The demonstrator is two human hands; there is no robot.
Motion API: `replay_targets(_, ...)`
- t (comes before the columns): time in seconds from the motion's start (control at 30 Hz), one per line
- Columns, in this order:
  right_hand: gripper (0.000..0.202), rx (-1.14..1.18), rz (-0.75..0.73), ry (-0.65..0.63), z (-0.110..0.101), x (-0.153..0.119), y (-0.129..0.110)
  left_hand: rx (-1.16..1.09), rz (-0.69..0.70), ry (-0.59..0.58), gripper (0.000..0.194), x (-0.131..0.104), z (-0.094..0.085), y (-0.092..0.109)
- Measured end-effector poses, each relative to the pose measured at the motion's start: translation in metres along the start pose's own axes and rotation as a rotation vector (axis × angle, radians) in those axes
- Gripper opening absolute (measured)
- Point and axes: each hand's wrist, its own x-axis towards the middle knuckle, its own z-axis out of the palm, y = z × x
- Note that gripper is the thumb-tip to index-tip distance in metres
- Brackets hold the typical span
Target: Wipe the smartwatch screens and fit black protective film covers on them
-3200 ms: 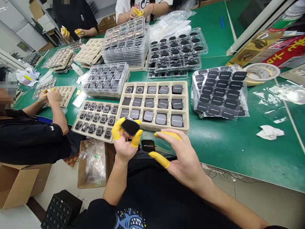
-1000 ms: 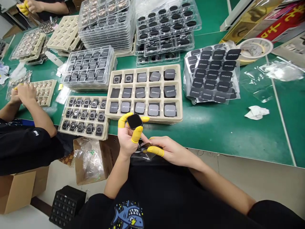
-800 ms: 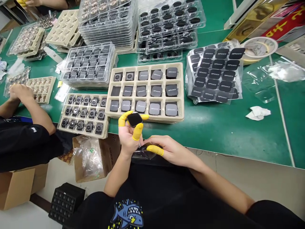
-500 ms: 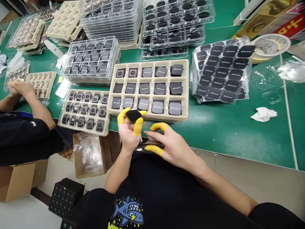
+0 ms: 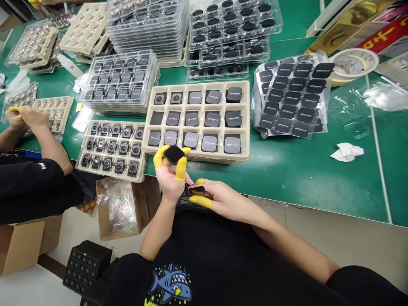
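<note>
**Square black piece [image 5: 174, 154] held up at the near side of a green table [image 5: 287, 178]**

The underside of the piece is hidden by the left hand [image 5: 168, 176]. A dark glossy sheet [image 5: 198, 190], low between both hands, is partly covered by fingers; its full shape cannot be made out. The far stack of clear trays [image 5: 148, 40] is cut off at the top, as is the co-worker at left, whose hands [image 5: 33, 119] meet near a small tray.

On the table, a beige tray [image 5: 219, 156] of dark squares sits just beyond the piece, with printed label sheets [image 5: 291, 97] to its right. A cardboard box [image 5: 147, 208] stands below the near edge.

The left hand's yellow-covered fingertips grasp the piece by its edges, dark face up. The right hand [image 5: 225, 202] has thumb and fingers slightly parted around the sheet; whether they pinch it, I cannot tell.
</note>
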Motion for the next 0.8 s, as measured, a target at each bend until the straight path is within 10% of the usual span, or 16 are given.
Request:
replay_targets(0.3, 0.056, -0.016, -0.009, -0.044, -0.0069, 0.0045, 0.0062, -0.066, -0.107, -0.165, 0.057, -0.0034, -0.0006, -0.0035)
replay_targets(0.8, 0.064, -0.024, -0.036, 0.006, -0.0093, 0.0028, 0.0036, -0.07, -0.119, -0.066, 0.064, -0.006, 0.0063, -0.0063)
